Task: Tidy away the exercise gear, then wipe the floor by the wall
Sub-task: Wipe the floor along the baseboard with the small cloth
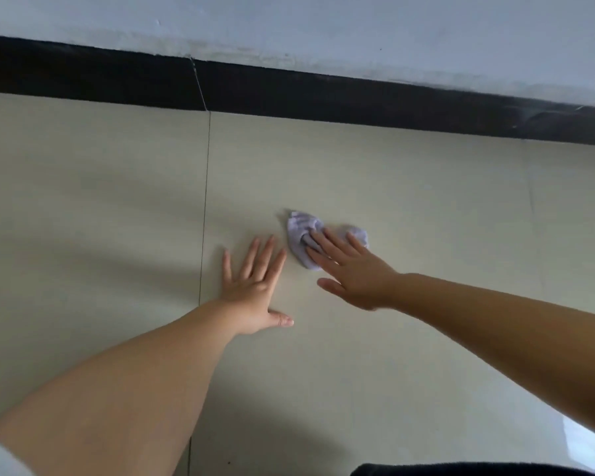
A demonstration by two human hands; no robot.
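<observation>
Head view, looking down at a pale beige tiled floor that is meeting a black baseboard running across the upper part of the frame, with a whitish wall above it. The right hand, just right of frame centre, is lying flat with straight, spread fingers pressing on a small crumpled lilac cloth; nothing is curled around the cloth, the fingers are only resting on top of it. The cloth is sitting on the floor at mid-frame, well apart from the baseboard. The left hand, just left of the cloth and not touching it, is lying palm-down on the tile with fingers extended and thumb out, holding nothing. A thin grout line is running down the frame left of the left hand. Both forearms are bare.
</observation>
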